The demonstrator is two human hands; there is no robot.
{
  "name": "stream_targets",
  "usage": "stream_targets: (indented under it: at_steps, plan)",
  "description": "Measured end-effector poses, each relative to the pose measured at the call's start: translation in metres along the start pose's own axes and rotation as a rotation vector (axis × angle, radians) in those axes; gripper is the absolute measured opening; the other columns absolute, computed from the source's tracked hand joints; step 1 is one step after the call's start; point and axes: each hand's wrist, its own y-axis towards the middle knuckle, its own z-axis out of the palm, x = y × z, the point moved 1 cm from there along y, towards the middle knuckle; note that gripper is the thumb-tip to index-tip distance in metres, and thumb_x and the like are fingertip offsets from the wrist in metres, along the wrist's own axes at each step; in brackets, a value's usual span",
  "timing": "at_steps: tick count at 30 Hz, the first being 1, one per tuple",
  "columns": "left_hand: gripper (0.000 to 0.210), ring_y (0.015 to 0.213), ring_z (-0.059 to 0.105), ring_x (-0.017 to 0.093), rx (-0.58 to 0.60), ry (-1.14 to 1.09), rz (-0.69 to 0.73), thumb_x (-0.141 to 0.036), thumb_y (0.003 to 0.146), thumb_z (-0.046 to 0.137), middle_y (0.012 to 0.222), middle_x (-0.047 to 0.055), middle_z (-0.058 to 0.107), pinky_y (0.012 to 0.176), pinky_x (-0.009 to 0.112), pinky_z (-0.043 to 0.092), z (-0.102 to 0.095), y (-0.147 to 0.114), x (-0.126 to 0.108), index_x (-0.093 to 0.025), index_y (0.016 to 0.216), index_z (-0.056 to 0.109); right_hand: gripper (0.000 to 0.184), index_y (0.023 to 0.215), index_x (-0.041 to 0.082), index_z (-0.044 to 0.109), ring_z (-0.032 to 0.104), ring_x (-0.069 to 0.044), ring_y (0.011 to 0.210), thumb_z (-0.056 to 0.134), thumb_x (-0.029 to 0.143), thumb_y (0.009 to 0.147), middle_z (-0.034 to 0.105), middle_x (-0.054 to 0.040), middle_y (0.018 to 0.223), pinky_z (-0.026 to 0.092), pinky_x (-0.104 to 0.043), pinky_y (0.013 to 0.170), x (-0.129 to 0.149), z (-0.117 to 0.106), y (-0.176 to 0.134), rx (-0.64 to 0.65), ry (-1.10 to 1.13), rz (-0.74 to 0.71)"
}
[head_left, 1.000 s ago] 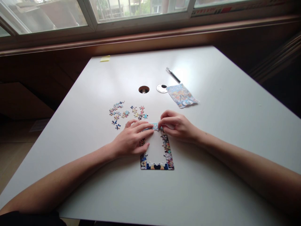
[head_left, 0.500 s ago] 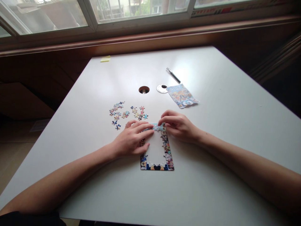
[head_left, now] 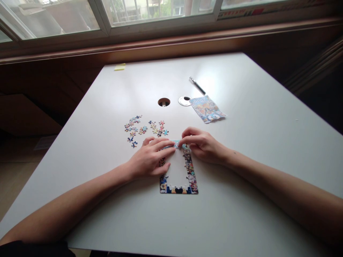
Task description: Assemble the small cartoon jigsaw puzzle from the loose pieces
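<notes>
On white table (head_left: pixel 241 150), center-front, lies a jigsaw frame (head_left: pixel 179 171): only the border is assembled, w/ bare table showing thru the middle. Bottom edge & right side are complete and colorful; left side partly hidden under the left hand (head_left: pixel 151 159).

Left hand lies palm down over the frame's upper-left part, fingers stretched fwd and held close together, tips pressing flat on the light-blue top strip (head_left: pixel 177 144). Thumb rests along the left edge lower down.

Right hand (head_left: pixel 203 144) sits at the frame's top-right corner, fingers curled & bunched, tips pinching or pressing the right end of the top strip; can't tell whether it grips a separate piece or just pushes down. Fingertips of both hands nearly meet over the strip.

Loose pieces (head_left: pixel 143 129) are scattered in two small clusters just beyond and left of the left hand, apart from the frame. Farther back: round cable hole (head_left: pixel 164 102) in tabletop, its round cover (head_left: pixel 184 100) lying beside it, and touching that cover a printed packet (head_left: pixel 207 109) w/ the puzzle art. Pen (head_left: pixel 197 85) lies diagonally behind the packet. Yellow sticky note (head_left: pixel 119 66) sits at far-left edge of table, well apart from everything. Window (head_left: pixel 158 10) runs across the back.
</notes>
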Motion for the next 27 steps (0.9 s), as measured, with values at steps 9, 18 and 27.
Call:
stream_targets:
  at_steps: [9, 18, 27]
  plan:
    - [0.039, 0.135, 0.046, 0.026, 0.030, -0.023, -0.023, -0.029, 0.094, 0.048, 0.144, 0.007, 0.055, 0.110, 0.045, 0.031, -0.0025, 0.0014, -0.0001, -0.023, 0.132, 0.057, 0.032, 0.095, 0.019, 0.073, 0.058, -0.016, 0.083, 0.051, 0.001, 0.082, 0.058, -0.0070, 0.095, 0.050, -0.031, 0.075, 0.0020, -0.0010, 0.0004, 0.025, 0.010, 0.007]
    - [0.039, 0.134, 0.047, 0.026, 0.023, -0.045, -0.034, -0.025, 0.093, 0.049, 0.143, 0.008, 0.055, 0.110, 0.045, 0.031, -0.0027, 0.0015, -0.0012, -0.023, 0.131, 0.057, 0.017, 0.092, 0.019, 0.071, 0.057, -0.017, 0.082, 0.058, 0.010, 0.086, 0.059, -0.0078, 0.095, 0.049, -0.032, 0.074, 0.0033, 0.0011, 0.0008, 0.031, -0.033, 0.005]
    - [0.042, 0.134, 0.046, 0.027, 0.043, -0.026, -0.038, -0.027, 0.094, 0.048, 0.143, 0.009, 0.054, 0.109, 0.045, 0.029, -0.0033, 0.0029, -0.0017, -0.025, 0.136, 0.053, 0.034, 0.097, 0.022, 0.069, 0.055, -0.019, 0.089, 0.047, -0.001, 0.084, 0.059, -0.0076, 0.096, 0.049, -0.034, 0.077, 0.0006, 0.0020, -0.0019, 0.034, -0.084, -0.048]
